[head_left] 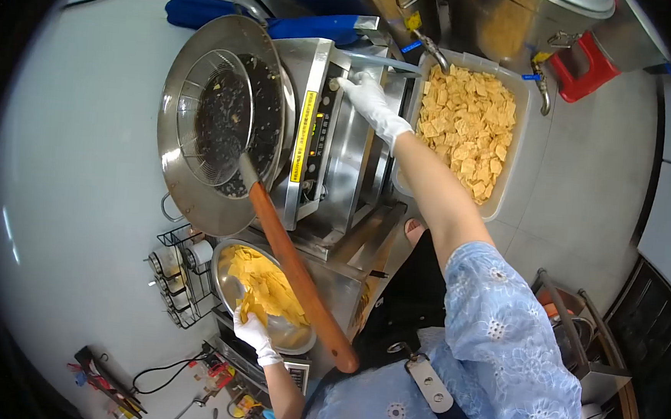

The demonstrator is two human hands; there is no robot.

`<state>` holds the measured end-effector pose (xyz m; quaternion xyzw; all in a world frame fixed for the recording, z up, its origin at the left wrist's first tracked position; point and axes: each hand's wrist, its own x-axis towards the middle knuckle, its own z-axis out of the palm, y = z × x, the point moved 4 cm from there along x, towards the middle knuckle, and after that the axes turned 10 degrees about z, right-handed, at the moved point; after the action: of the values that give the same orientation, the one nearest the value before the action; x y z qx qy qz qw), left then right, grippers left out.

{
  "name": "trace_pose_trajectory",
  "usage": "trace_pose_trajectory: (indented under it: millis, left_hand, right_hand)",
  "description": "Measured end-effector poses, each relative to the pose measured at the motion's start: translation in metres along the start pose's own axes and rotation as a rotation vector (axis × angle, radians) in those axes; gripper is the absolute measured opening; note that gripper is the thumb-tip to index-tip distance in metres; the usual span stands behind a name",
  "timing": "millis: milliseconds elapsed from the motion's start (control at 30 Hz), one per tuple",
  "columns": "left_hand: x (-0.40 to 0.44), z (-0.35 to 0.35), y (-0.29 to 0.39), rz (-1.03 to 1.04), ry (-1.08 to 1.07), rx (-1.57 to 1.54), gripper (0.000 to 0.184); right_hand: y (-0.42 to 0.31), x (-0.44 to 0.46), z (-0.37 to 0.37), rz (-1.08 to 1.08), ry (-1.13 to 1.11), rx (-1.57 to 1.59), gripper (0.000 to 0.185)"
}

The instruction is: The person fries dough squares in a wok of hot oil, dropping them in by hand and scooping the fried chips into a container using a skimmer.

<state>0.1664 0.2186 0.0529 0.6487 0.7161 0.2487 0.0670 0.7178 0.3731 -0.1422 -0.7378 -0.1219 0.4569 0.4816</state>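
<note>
My right hand [368, 100], in a white glove, has its fingers closed at a round knob [334, 84] on the cooker's front panel [317, 139]. On the cooker sits a large wok [178, 150] of dark, bubbling liquid. A wire strainer [195, 113] lies in the wok, its long wooden handle [293, 272] reaching out over the bowl, with neither hand on it. My left hand [252, 335], also gloved, is closed on some thin yellow sheets [251, 306] at the rim of a metal bowl [227, 283]. More yellow sheets [277, 286] are heaped in the bowl.
A plastic bin [517, 155] of golden square pieces [467, 125] stands beside the cooker. Metal drums with taps [542, 91] and a red stool [586, 71] are beyond it. A wire rack of jars [181, 277] hangs on the wall near the bowl.
</note>
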Motion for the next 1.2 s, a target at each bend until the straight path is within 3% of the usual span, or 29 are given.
trace_pose_trajectory:
  millis: [67,167,300,600,700,833,867,933,1033,1200]
  left_hand:
    - [0.0,0.0,-0.011,-0.012,-0.013,-0.033,0.037]
    - [-0.007,0.0,-0.002,-0.067,0.011,-0.151,0.032]
    - [-0.014,-0.003,0.035,-0.125,0.01,-0.054,0.034]
    - [-0.007,-0.009,-0.012,0.009,-0.001,-0.058,0.036]
    - [-0.005,-0.011,-0.016,-0.059,-0.002,-0.085,0.037]
    - [0.001,-0.014,-0.016,0.028,0.009,-0.018,0.035]
    - [0.001,-0.013,-0.012,0.016,0.029,-0.054,0.034]
    - [-0.001,-0.013,-0.001,0.002,0.044,-0.042,0.032]
    - [0.002,-0.013,0.003,-0.01,0.048,-0.008,0.029]
    - [0.0,-0.017,-0.013,-0.066,0.039,-0.15,0.034]
  right_hand:
    - [0.003,0.019,0.014,0.051,-0.045,0.031,0.06]
    - [0.004,0.028,0.03,0.101,-0.114,0.051,0.059]
    - [0.0,0.028,0.038,0.022,-0.018,-0.026,0.054]
    - [-0.007,0.017,0.028,0.01,-0.016,-0.027,0.05]
    - [-0.001,0.005,0.022,0.059,0.025,0.085,0.055]
    - [0.018,-0.04,0.024,0.232,-0.238,0.099,0.052]
    - [0.019,-0.042,0.024,0.219,-0.236,0.091,0.052]
    - [-0.006,-0.058,0.006,-0.08,0.011,-0.103,0.053]
    - [-0.024,-0.038,0.014,-0.189,0.037,-0.139,0.053]
    - [-0.021,-0.009,0.025,-0.066,0.057,-0.026,0.044]
